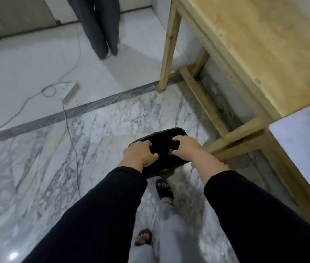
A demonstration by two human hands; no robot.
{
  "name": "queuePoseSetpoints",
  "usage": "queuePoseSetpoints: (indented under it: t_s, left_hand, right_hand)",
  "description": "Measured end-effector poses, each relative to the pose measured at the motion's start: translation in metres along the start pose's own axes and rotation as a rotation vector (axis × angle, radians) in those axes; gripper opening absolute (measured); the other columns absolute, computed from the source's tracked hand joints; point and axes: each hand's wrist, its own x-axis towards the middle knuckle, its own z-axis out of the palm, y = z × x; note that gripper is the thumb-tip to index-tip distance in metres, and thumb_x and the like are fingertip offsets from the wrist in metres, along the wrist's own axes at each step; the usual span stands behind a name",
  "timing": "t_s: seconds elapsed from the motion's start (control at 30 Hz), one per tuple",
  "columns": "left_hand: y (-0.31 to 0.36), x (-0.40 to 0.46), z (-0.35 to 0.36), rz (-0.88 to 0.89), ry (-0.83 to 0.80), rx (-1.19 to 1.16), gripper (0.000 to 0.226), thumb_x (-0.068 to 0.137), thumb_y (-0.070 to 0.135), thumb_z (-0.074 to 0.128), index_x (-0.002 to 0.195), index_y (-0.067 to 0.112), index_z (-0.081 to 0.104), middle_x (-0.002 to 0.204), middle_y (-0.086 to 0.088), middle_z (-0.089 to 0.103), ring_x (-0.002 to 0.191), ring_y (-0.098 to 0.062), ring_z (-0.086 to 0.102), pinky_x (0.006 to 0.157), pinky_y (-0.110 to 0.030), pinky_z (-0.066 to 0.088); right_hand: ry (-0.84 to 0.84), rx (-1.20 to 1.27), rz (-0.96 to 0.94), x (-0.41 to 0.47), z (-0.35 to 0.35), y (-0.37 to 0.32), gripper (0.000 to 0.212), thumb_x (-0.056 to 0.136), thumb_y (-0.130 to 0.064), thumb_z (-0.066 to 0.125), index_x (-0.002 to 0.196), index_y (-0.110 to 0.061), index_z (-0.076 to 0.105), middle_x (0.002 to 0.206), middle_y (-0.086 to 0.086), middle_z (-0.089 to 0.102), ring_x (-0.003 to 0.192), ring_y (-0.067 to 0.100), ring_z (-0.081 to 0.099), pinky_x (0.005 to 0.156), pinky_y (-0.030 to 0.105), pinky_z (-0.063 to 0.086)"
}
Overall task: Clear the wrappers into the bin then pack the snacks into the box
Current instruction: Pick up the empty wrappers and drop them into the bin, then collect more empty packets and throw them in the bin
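Note:
A black bin (161, 135) with a dark inside hangs above the marble floor, seen from above. My left hand (141, 153) grips its near left rim, fingers curled into the opening. My right hand (185, 147) grips the right rim the same way. A small pale scrap shows inside the bin between my hands; what it is I cannot tell. No snacks, wrappers on a surface or box are in view. Both arms wear black sleeves.
A wooden table (245, 54) with bare legs and crossbars stands to the right, a white slab (305, 141) beside it. A power strip (69, 91) and its cable lie on the floor at left. Another person's legs (101, 25) stand at the back. My sandalled feet (163, 188) are below.

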Motion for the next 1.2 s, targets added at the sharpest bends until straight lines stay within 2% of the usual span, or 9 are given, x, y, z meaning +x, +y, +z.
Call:
queuePoseSetpoints:
  t_s: [0.17, 0.3, 0.43, 0.5, 0.6, 0.73, 0.87, 0.97, 1.2]
  left_hand:
    - [0.028, -0.094, -0.008, 0.185, -0.022, 0.137, 0.038, 0.084, 0.046, 0.053, 0.115, 0.026, 0.055, 0.111, -0.001, 0.062, 0.108, -0.023, 0.06, 0.087, -0.037, 0.051]
    - [0.074, -0.153, -0.016, 0.322, -0.004, 0.224, 0.049, 0.084, 0.045, 0.051, 0.127, 0.022, 0.052, 0.126, -0.003, 0.059, 0.114, -0.026, 0.057, 0.096, -0.041, 0.047]
    - [0.143, -0.21, -0.008, 0.48, 0.033, 0.307, 0.056, 0.086, 0.045, 0.051, 0.136, 0.021, 0.046, 0.139, -0.005, 0.051, 0.125, -0.026, 0.05, 0.102, -0.039, 0.043]
    - [0.181, -0.239, 0.004, 0.567, 0.056, 0.345, 0.056, 0.083, 0.048, 0.051, 0.133, 0.024, 0.049, 0.136, -0.003, 0.054, 0.122, -0.024, 0.052, 0.101, -0.039, 0.044]
    - [0.241, -0.285, 0.035, 0.686, 0.067, 0.42, 0.052, 0.077, 0.051, 0.052, 0.121, 0.024, 0.055, 0.124, -0.001, 0.061, 0.111, -0.024, 0.057, 0.095, -0.041, 0.049]
    - [0.318, -0.364, 0.097, 0.847, 0.109, 0.49, 0.057, 0.083, 0.049, 0.052, 0.136, 0.026, 0.045, 0.138, 0.0, 0.051, 0.125, -0.023, 0.049, 0.103, -0.041, 0.042]
    - [0.387, -0.451, 0.167, 1.015, 0.102, 0.557, 0.055, 0.083, 0.048, 0.051, 0.132, 0.023, 0.049, 0.136, -0.004, 0.054, 0.123, -0.025, 0.051, 0.102, -0.04, 0.043]
    - [0.428, -0.516, 0.214, 1.158, 0.095, 0.564, 0.052, 0.083, 0.048, 0.051, 0.13, 0.023, 0.052, 0.134, -0.006, 0.055, 0.12, -0.027, 0.053, 0.099, -0.04, 0.045]
    - [0.524, -0.649, 0.282, 1.43, 0.134, 0.568, 0.052, 0.086, 0.046, 0.052, 0.134, 0.026, 0.048, 0.141, -0.005, 0.045, 0.126, -0.027, 0.048, 0.101, -0.04, 0.043]
  right_hand:
    - [0.132, 0.142, 0.066, -0.123, -0.001, 0.018, 0.055, 0.088, -0.024, 0.062, 0.14, -0.019, 0.044, 0.141, 0.005, 0.05, 0.119, 0.026, 0.057, 0.097, 0.037, 0.049]
    - [0.235, 0.244, 0.155, -0.211, -0.01, 0.052, 0.057, 0.084, -0.031, 0.067, 0.137, -0.024, 0.047, 0.142, 0.004, 0.048, 0.123, 0.024, 0.053, 0.097, 0.035, 0.048]
    - [0.38, 0.283, 0.219, -0.298, -0.025, 0.097, 0.053, 0.083, -0.031, 0.068, 0.131, -0.019, 0.053, 0.136, 0.004, 0.054, 0.121, 0.023, 0.054, 0.101, 0.035, 0.045]
    - [0.463, 0.323, 0.263, -0.342, -0.027, 0.126, 0.053, 0.084, -0.031, 0.067, 0.133, -0.018, 0.051, 0.138, 0.004, 0.053, 0.125, 0.023, 0.051, 0.103, 0.033, 0.043]
    - [0.573, 0.349, 0.336, -0.411, -0.023, 0.177, 0.054, 0.086, -0.03, 0.064, 0.137, -0.022, 0.047, 0.144, 0.004, 0.046, 0.13, 0.023, 0.046, 0.105, 0.032, 0.039]
    - [0.662, 0.356, 0.466, -0.511, -0.006, 0.254, 0.057, 0.085, -0.032, 0.065, 0.138, -0.023, 0.045, 0.145, 0.003, 0.046, 0.13, 0.024, 0.047, 0.107, 0.035, 0.038]
    - [0.74, 0.329, 0.601, -0.621, 0.02, 0.326, 0.056, 0.084, -0.034, 0.066, 0.136, -0.023, 0.049, 0.139, 0.006, 0.051, 0.123, 0.024, 0.052, 0.101, 0.033, 0.044]
    - [0.82, 0.351, 0.7, -0.7, 0.043, 0.372, 0.055, 0.082, -0.033, 0.068, 0.134, -0.022, 0.051, 0.136, 0.007, 0.054, 0.125, 0.022, 0.051, 0.103, 0.033, 0.043]
    - [0.972, 0.388, 0.93, -0.857, 0.08, 0.446, 0.056, 0.083, -0.035, 0.068, 0.134, -0.022, 0.051, 0.137, 0.005, 0.054, 0.125, 0.022, 0.05, 0.103, 0.033, 0.043]
